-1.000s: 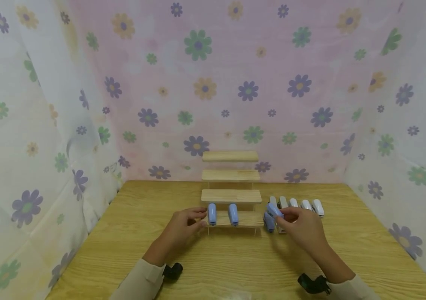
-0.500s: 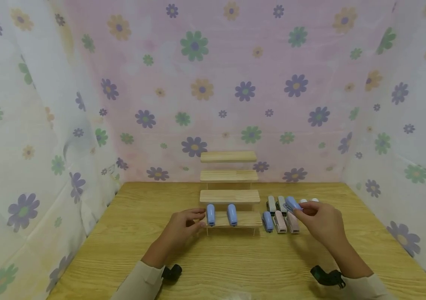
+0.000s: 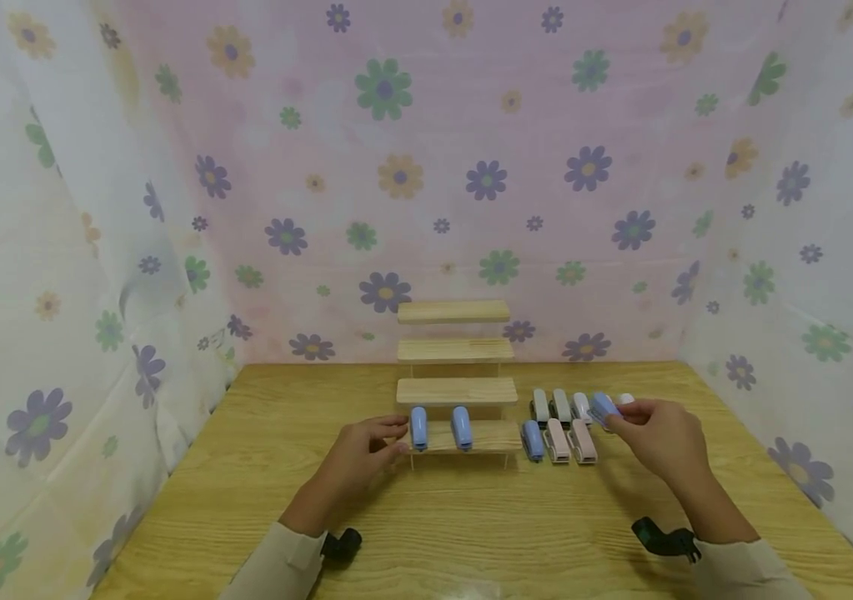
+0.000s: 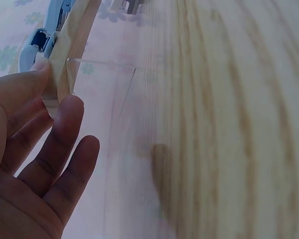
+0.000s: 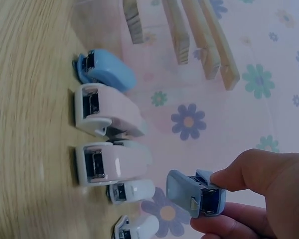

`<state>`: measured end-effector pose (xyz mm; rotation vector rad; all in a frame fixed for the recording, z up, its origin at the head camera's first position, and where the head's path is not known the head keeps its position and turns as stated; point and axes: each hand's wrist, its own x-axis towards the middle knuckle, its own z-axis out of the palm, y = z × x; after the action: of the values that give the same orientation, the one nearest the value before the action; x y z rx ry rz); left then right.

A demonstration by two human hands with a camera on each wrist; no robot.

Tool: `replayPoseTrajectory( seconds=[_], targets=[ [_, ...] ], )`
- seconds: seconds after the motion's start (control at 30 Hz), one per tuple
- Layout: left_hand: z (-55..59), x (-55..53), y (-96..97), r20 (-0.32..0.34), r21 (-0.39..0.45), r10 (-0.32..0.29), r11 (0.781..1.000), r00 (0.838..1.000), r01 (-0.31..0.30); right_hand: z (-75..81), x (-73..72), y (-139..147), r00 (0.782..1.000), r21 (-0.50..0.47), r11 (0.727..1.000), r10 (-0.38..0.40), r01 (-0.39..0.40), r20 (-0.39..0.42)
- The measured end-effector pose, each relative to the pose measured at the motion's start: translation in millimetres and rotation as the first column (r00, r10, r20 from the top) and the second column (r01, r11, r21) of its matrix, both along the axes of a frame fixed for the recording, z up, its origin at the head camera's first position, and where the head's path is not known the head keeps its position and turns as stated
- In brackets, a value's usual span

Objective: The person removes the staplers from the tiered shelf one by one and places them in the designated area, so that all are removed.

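My right hand (image 3: pixel 662 437) pinches a small blue stapler (image 5: pixel 197 194) between thumb and fingers, raised over the back row at the right of the stand. At the left end of the lowest board, my left hand (image 3: pixel 361 454) grips the edge of the wooden tiered display stand (image 3: pixel 439 435), with thumb and index finger at the board end in the left wrist view. Two blue staplers (image 3: pixel 418 427) stand apart on that board. Beside the stand, another blue stapler (image 3: pixel 533 440) and two pink staplers (image 3: pixel 557 440) form the front row; grey staplers (image 3: pixel 560 406) and white staplers (image 3: pixel 580 407) lie behind.
Three bare upper boards (image 3: pixel 456 390) of the stand rise toward the back. Thin clear supports hold the boards up. A wood-grain table (image 3: pixel 426 517) lies beneath, with flowered cloth (image 3: pixel 426 225) behind and at both sides.
My right hand has carried the blue stapler rightward, from above the front row to over the white staplers. My left hand stays at the stand's left end.
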<state>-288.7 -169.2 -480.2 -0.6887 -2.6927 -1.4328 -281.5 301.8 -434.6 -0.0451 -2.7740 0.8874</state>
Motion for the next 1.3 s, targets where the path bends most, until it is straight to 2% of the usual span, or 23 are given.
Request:
replayPoseTrajectory(
  seconds=[0.23, 0.43, 0.9, 1.3],
  targets=[
    [1.0, 0.9, -0.4, 0.009, 0.005, 0.006, 1.000, 1.000, -0.006, -4.2, -4.1, 6, 0.996, 0.017, 1.000, -0.003, 0.001, 0.091],
    [5.2, 3.7, 1.1, 0.013, 0.019, -0.004, 1.000, 1.000, 0.004, -7.1, -4.2, 7, 0.991, 0.021, 1.000, 0.001, -0.004, 0.135],
    [5.0, 3.1, 0.3, 0.001, 0.018, -0.011, 1.000, 1.000, 0.011, -8.7, -9.4, 17, 0.970, 0.068, 0.994, 0.065, -0.083, 0.235],
    [2.7, 2.3, 0.0, 0.003, 0.012, -0.008, 1.000, 1.000, 0.008, -15.2, -13.8, 28, 0.952, 0.024, 0.993, 0.108, -0.120, 0.285]
  ],
)
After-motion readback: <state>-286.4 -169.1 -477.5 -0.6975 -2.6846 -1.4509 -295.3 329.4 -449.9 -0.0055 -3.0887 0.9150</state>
